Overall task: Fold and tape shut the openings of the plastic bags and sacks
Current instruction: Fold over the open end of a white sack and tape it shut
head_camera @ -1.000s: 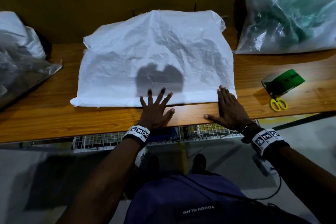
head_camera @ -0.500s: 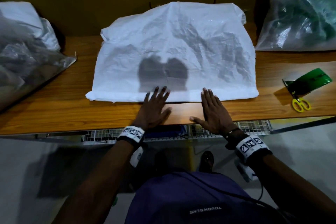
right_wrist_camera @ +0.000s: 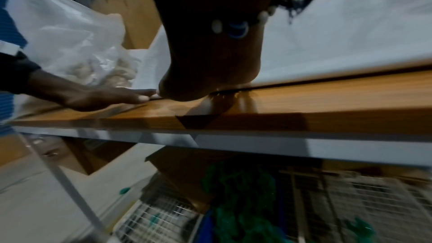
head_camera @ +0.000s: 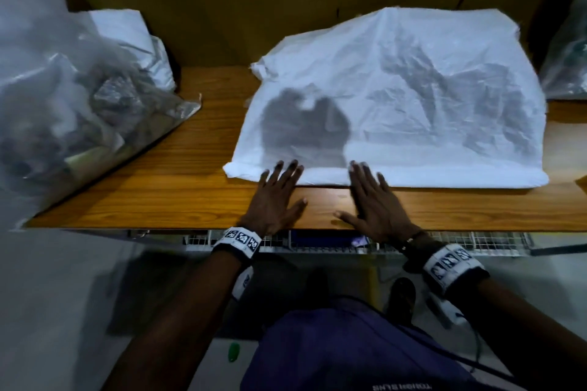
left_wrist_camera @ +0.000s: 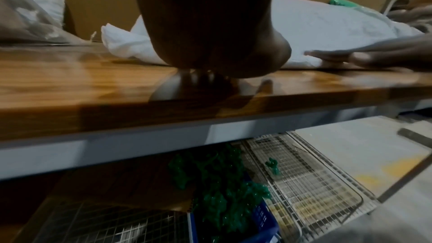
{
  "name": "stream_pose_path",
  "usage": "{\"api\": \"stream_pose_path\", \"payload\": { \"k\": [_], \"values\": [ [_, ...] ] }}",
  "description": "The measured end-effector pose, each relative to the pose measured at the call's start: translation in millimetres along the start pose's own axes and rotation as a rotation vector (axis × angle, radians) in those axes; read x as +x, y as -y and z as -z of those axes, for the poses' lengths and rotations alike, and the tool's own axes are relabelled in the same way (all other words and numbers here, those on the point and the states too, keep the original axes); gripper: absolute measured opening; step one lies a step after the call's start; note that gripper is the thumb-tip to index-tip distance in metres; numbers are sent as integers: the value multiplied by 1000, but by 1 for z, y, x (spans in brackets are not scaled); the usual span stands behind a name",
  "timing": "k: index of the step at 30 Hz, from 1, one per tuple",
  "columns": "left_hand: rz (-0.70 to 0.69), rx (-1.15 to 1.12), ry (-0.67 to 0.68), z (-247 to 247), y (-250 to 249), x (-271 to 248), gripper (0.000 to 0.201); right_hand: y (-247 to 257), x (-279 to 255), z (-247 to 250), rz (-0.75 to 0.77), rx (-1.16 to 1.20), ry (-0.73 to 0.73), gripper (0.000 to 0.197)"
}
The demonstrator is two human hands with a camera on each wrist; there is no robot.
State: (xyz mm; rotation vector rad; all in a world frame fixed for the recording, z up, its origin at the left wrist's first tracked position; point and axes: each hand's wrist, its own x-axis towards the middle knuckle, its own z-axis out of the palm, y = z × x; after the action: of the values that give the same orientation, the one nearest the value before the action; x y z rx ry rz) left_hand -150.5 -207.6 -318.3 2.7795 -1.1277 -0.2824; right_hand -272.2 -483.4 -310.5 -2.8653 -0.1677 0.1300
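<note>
Sack (head_camera: 397, 98) white, crinkled, near edge folded w/ both hands' flat fingers (head_camera: 287, 170) pressing it.

Count: 1 white woven sack (head_camera: 390, 98) on the wooden table (head_camera: 178, 197). 2 clear plastic bags: 1 full one at left (head_camera: 63, 111), 1 at the far right edge, mostly cut off (head_camera: 568, 67). 1 more white sack behind the left bag (head_camera: 133, 41). 2 hands: left hand (head_camera: 273, 200), right hand (head_camera: 374, 203). 2 marker wristbands, 1 per wrist (head_camera: 239, 240). 1 blue crate under the table (left_wrist_camera: 245, 224). Wire racks below; no. unclear.
</note>
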Motion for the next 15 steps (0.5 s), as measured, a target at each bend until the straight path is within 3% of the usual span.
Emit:
{"api": "stream_pose_path", "payload": {
  "k": [3,5,9,11,15],
  "values": [
    [1,-37,41,4,4,4,75,54,40,-20,121,-21,50,103],
    [-24,-99,26,9,10,4,70,72,49,-27,107,-25,52,105],
    [-40,-48,-162,17,52,-21,62,72,47,-32,63,-19,55,109],
    [41,-51,-213,23,79,-39,63,73,48,-29,59,-30,72,110],
    [116,-78,-109,24,100,-53,75,74,46,-24,72,-53,78,108]
  ]
}}
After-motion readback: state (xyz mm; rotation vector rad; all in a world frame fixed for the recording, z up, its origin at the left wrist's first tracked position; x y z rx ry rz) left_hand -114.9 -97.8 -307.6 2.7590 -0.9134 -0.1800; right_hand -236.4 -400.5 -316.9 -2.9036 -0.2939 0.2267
